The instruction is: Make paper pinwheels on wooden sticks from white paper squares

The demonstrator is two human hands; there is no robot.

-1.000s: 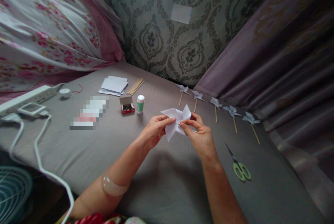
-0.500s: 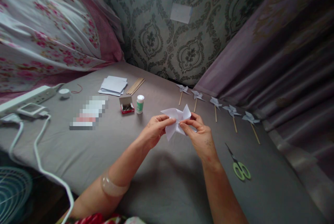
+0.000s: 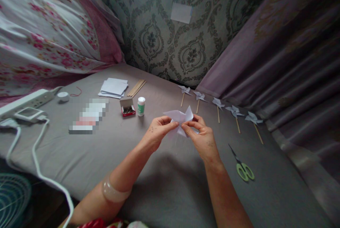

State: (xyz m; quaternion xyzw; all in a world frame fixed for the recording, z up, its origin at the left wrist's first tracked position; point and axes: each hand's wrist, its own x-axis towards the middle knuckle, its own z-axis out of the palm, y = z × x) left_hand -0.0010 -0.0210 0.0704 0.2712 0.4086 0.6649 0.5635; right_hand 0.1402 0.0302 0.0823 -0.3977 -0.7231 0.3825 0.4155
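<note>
1. Head view is showing both hands meeting at one white paper pinwheel (image 3: pixel 176 115), which they are holding between them above the grey cloth (image 3: pixel 114 153).
2. Left hand (image 3: pixel 159 128) is pinching the pinwheel from its left side, and the thumb is lying on top of the paper.
3. Right hand (image 3: pixel 204 139) is gripping the other side; thumb and forefinger are pressing together close to a small shiny dot (image 3: pixel 181 125) at the centre.
4. Beyond the left hand, a white bottle (image 3: pixel 141 106) with green label is standing upright. Just left of it, a small red box (image 3: pixel 129 114) is holding dark little pieces under its raised lid.
5. Farther beyond the left hand, thin sticks (image 3: pixel 136 88) are lying beside stacked paper sheets (image 3: pixel 113 87).
6. Beyond and to the right of the right hand, five pinwheels on sticks (image 3: pixel 218 103) are lying in a row.
7. Green-handled scissors (image 3: pixel 238 161) are resting right of the right hand, apart from it.
</note>
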